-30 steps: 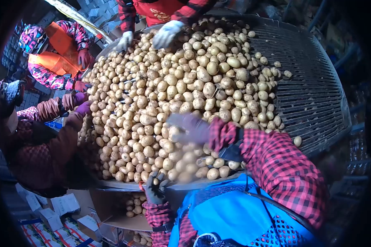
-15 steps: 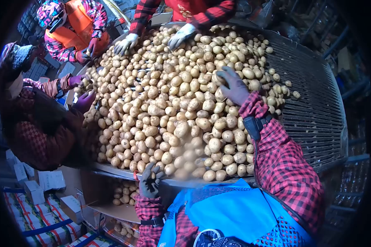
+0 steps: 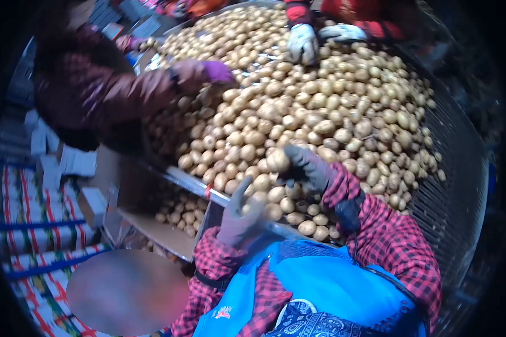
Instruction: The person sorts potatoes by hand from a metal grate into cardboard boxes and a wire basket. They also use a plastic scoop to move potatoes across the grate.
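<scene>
A broad heap of potatoes [image 3: 320, 112] lies on a slatted metal table. My right hand [image 3: 308, 168], in a dark-palmed glove, is closed on one potato [image 3: 278, 160] near the front of the heap. Just left of it, at the table's metal edge [image 3: 194, 185], my left hand [image 3: 242, 216] is raised in a grey glove with thumb and fingers apart, holding nothing. It is slightly blurred by motion. Loose potatoes lie between and behind both hands.
A co-worker [image 3: 95, 90] at the left reaches a purple-gloved hand [image 3: 218, 72] over the heap. Another person's white-gloved hands [image 3: 302, 45] rest on its far side. Below the edge, a cardboard box [image 3: 157, 227] holds potatoes. Striped cartons [image 3: 34, 196] stand lower left.
The view has shifted. My right hand has come back toward the front edge with a potato, and my left hand has lifted beside it. The left co-worker's arm now extends farther over the heap.
</scene>
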Demonstrator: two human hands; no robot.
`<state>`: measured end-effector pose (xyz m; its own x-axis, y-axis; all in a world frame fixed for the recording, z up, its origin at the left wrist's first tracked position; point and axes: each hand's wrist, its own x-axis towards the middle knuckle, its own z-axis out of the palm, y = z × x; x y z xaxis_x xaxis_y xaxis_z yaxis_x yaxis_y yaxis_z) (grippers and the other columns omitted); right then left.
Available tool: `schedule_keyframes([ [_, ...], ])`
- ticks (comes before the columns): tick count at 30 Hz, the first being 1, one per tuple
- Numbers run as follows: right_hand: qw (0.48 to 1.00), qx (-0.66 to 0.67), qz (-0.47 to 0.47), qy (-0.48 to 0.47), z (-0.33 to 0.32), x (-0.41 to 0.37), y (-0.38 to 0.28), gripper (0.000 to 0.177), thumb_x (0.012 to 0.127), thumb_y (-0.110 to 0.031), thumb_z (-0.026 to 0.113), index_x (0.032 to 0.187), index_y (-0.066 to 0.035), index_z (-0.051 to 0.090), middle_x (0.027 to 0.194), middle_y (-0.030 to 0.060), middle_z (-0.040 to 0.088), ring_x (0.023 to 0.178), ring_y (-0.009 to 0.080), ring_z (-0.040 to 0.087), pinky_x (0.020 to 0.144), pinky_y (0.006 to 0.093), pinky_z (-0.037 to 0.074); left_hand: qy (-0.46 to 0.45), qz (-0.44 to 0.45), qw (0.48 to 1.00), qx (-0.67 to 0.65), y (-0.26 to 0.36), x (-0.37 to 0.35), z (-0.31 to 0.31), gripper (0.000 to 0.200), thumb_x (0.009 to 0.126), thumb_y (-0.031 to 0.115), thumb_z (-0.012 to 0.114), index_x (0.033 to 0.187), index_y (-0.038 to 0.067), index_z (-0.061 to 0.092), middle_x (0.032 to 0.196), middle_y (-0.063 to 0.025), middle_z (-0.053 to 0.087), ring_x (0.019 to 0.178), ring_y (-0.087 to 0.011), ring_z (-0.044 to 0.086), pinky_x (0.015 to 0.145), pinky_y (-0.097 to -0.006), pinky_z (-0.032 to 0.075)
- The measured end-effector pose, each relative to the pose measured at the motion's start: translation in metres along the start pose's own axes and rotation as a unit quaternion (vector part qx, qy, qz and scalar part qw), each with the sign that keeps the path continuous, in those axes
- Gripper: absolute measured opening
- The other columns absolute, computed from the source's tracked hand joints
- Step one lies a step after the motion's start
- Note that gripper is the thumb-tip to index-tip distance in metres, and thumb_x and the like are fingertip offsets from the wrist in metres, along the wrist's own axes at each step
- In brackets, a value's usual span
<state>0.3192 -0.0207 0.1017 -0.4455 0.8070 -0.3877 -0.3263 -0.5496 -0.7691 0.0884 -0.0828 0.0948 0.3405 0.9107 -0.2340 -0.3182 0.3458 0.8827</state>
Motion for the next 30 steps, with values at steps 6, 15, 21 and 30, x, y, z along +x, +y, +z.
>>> schedule_keyframes([
  [6, 0.990, -0.135, -0.048, -0.016, 0.030, 0.020, 0.083, 0.061, 0.088, -0.055, 0.062, 0.121, -0.004, 0.056, 0.100, 0.0042, 0.062, 0.081, 0.0114, 0.060, 0.063, 0.0246, 0.053, 0.059, 0.048, 0.967, 0.243, 0.002, -0.006, -0.008, 0.075, 0.079, 0.008, 0.077, 0.144, 0.003, 0.039, 0.123, -0.0128, 0.059, 0.107, -0.0132, 0.058, 0.089, -0.0276, 0.050],
  [15, 0.845, -0.513, -0.152, -0.009, 0.040, 0.011, 0.083, 0.053, 0.088, -0.034, 0.065, 0.128, -0.002, 0.053, 0.118, 0.0203, 0.060, 0.111, 0.0333, 0.058, 0.096, 0.0421, 0.046, 0.119, 0.037, 0.991, -0.041, -0.027, -0.021, -0.039, 0.070, 0.079, -0.003, 0.075, 0.141, 0.004, 0.043, 0.118, -0.0085, 0.059, 0.088, -0.0117, 0.061, 0.074, -0.0227, 0.053],
  [21, 0.685, -0.701, -0.176, -0.089, 0.069, 0.021, 0.081, 0.065, 0.073, -0.034, 0.073, 0.127, -0.002, 0.053, 0.116, 0.0187, 0.056, 0.107, 0.0370, 0.052, 0.095, 0.0446, 0.042, 0.304, 0.032, 0.944, 0.126, -0.007, -0.091, -0.124, 0.060, 0.077, 0.006, 0.079, 0.132, 0.012, 0.054, 0.098, -0.0011, 0.062, 0.069, -0.0045, 0.054, 0.057, -0.0190, 0.047],
  [30, 0.700, -0.693, -0.155, -0.076, 0.060, 0.041, 0.084, 0.059, 0.077, -0.034, 0.072, 0.126, -0.005, 0.056, 0.108, 0.0162, 0.057, 0.101, 0.0347, 0.054, 0.087, 0.0426, 0.046, 0.795, 0.214, 0.494, 0.279, 0.113, -0.387, -0.225, 0.050, 0.086, 0.014, 0.072, 0.132, 0.010, 0.053, 0.094, -0.0009, 0.061, 0.067, -0.0072, 0.055, 0.050, -0.0186, 0.043],
])
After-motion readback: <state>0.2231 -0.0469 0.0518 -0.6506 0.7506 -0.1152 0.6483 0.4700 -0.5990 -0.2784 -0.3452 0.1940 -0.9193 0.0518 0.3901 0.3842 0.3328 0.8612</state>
